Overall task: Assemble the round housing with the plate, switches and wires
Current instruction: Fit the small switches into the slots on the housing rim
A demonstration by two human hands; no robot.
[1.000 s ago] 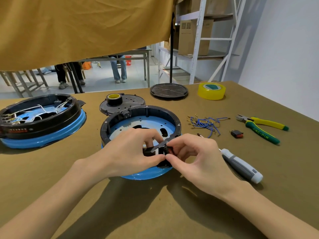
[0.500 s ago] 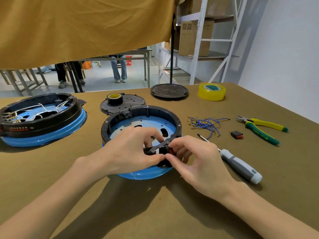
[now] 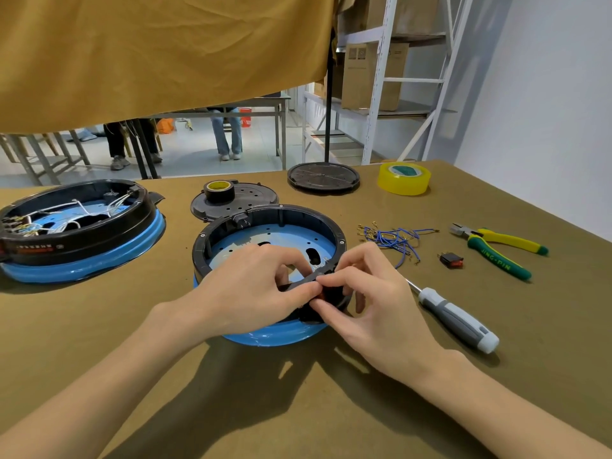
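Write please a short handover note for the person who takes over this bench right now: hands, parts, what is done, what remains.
Left hand grips the near rim of the round housing. Right hand pinches a red switch at that rim.
Done: blue plate lies inside the housing.
Left: seat this switch, fit the spare switch, connect the blue wires. Screwdriver and pliers lie to the right.

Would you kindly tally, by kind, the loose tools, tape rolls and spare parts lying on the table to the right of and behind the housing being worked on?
Hand tools: 2, screwdriver and pliers
Tape rolls: 2, yellow tape roll and black tape roll
Round covers: 2, perforated cover and dark disc
Loose switches: 1, rocker switch
Wire bundles: 1, blue wires
Total: 8
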